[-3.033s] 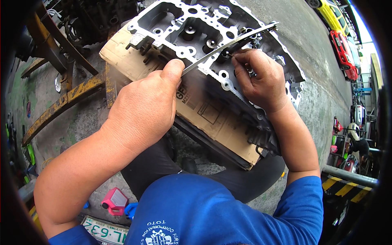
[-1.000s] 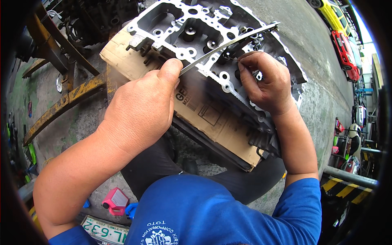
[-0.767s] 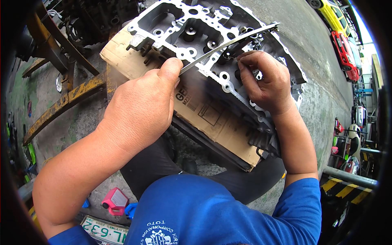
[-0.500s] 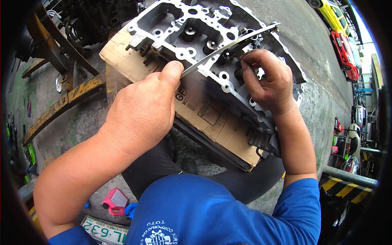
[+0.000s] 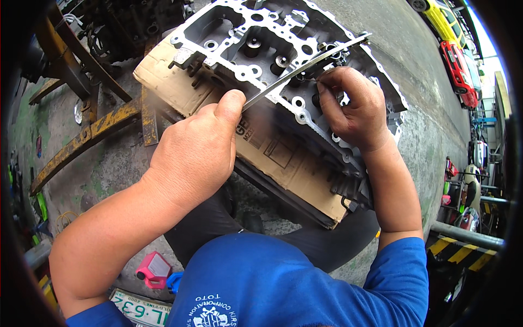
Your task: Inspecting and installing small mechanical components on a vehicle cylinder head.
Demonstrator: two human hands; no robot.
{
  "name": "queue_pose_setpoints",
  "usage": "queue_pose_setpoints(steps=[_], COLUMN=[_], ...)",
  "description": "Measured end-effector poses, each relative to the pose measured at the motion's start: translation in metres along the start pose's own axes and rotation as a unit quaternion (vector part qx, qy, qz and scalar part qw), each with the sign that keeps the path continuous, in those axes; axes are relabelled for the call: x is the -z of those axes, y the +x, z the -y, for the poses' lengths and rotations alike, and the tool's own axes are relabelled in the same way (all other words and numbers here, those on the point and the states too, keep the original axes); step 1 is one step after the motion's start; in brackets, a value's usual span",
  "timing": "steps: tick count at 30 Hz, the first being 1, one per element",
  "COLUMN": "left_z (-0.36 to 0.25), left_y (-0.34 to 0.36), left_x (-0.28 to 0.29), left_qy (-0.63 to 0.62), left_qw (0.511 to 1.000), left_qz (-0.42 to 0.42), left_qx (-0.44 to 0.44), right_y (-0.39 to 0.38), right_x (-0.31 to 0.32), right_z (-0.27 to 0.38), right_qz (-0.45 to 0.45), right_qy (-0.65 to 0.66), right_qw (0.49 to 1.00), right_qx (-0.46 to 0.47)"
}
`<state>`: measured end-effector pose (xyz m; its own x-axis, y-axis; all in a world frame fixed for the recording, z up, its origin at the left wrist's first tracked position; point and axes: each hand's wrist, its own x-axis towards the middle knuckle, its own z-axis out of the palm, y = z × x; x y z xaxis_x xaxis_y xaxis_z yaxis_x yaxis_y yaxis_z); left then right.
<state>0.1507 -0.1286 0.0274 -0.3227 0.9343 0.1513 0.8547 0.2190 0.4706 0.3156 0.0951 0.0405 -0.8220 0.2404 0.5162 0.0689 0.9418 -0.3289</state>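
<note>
An aluminium engine cylinder head (image 5: 302, 114), with open pockets and cylindrical fittings, lies on a flattened brown cardboard box (image 5: 289, 174). My left hand (image 5: 193, 144) is closed round the near end of a long flat steel bar (image 5: 291, 76), which slants up across the head to a linkage near its far edge. Beneath the bar, my right hand (image 5: 348, 109) pinches a thin, small metal piece, too small to name, at one of the pockets.
Yellow rusty steel stands (image 5: 103, 122) and a dark engine (image 5: 141, 22) are at left. A pink jug (image 5: 153, 270) and a licence plate (image 5: 136, 305) lie below. Cars (image 5: 457, 71) line the concrete floor at right, near a pipe rail (image 5: 471, 235).
My left hand and the near end of the bar have dropped slightly. My right hand has shifted a little, still pinched in the same pocket area.
</note>
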Motion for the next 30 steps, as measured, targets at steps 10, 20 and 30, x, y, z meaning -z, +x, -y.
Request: queue_pose_setpoints(steps=[10,20,30], left_z=[0.0003,0.0020,0.0022], left_y=[-0.0051,-0.0060,-0.0028], left_x=[-0.0072,-0.0096,-0.0045], left_qy=[-0.012,-0.009,-0.006], left_qw=[1.000,1.000,1.000], left_qz=[-0.012,-0.017,-0.015], left_qx=[-0.005,-0.003,-0.010], right_y=[-0.0001,-0.0018,-0.0026], right_x=[-0.0010,-0.0023,-0.0034], right_z=[0.0000,0.0001,-0.0025], right_qz=[0.008,0.002,0.010], right_qy=[-0.026,-0.019,-0.017], right_qw=[1.000,1.000,1.000], right_qx=[0.016,0.019,0.020])
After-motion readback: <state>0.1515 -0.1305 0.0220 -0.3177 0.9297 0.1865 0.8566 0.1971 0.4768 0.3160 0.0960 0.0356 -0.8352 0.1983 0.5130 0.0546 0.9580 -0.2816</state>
